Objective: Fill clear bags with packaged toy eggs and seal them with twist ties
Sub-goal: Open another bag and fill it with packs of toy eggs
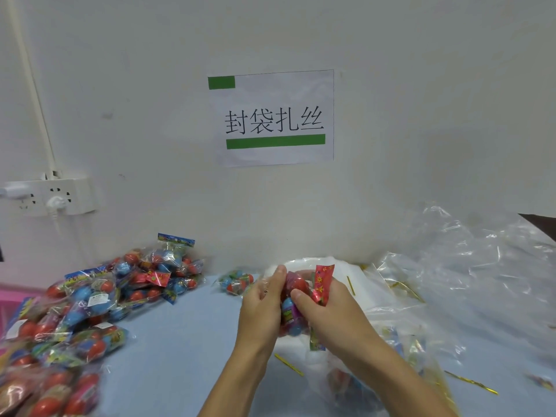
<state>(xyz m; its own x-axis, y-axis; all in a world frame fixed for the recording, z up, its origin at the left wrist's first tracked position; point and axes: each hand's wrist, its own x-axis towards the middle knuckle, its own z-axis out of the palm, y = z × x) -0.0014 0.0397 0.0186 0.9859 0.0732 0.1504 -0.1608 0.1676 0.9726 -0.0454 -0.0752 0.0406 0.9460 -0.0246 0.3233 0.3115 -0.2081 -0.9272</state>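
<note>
Right, both hands are locked onto the same bundle: the left hand (262, 299) curls round the near side of a pack of toy eggs (293, 299), fingertips up at the top, and the right hand (326, 308) has its grip clamped on the other side, thumb pressing across the front. Red and blue eggs show between the palms, with the pack's red printed header (322, 284) sticking up past the right fingers. All of this sits over a clear bag (304, 352) lying on the pale blue table (186, 350); whether the pack is already inside the film I cannot tell. A gold twist tie (289, 365) lies just below the left wrist, more gold ties (471, 382) off to the right. Left of the hands, a big heap of egg packs (90, 299) spreads to the wall; right, a crumpled pile of clear bags (481, 266). Up on the wall, a paper sign (274, 118) and a white power strip (51, 195).
</note>
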